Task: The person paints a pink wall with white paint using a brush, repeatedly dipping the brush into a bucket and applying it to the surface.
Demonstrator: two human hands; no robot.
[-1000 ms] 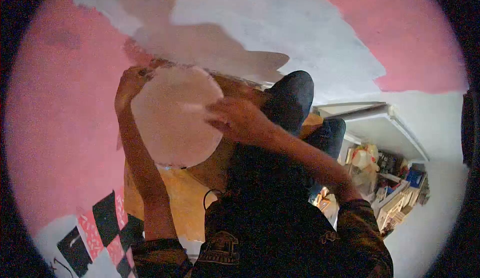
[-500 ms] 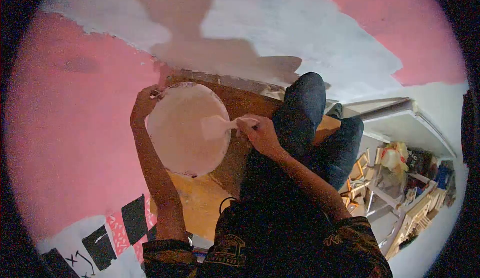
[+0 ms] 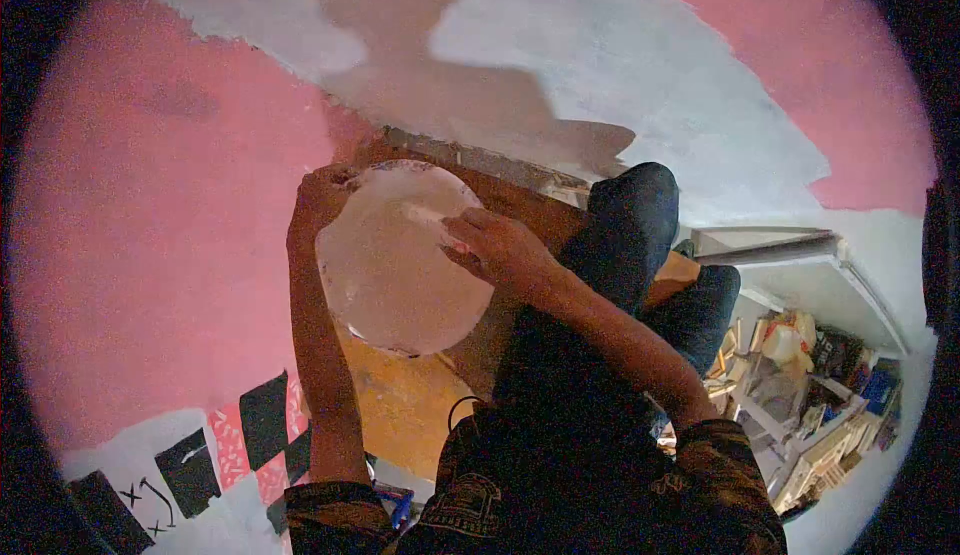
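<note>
A large round pale piece (image 3: pixel 405 275), with a stained, chipped-looking rim, lies in front of me below the wall. My left hand (image 3: pixel 325 198) is closed on its upper left rim, fingers curled at the edge. Over the right part of its pale face is my right hand (image 3: pixel 500 252), closed around a pale tool (image 3: pixel 425 213). Only the tool's light end shows past my fingers, close to the round surface; the handle is mostly hidden in my grip.
Ahead stands a pink wall (image 3: pixel 170 245) with a broad whitish patch (image 3: pixel 560 45) and my shadow on it. Brown board (image 3: pixel 405 405) lies under the round piece. My bent knee (image 3: pixel 630 215) is at the right, and wooden pieces (image 3: pixel 830 465) are heaped below a white ledge (image 3: pixel 840 280).
My right hand has moved left and up over the round surface, taking the tool's broad end from the right side toward the top. My left hand stays at the rim. The view has shifted slightly.
</note>
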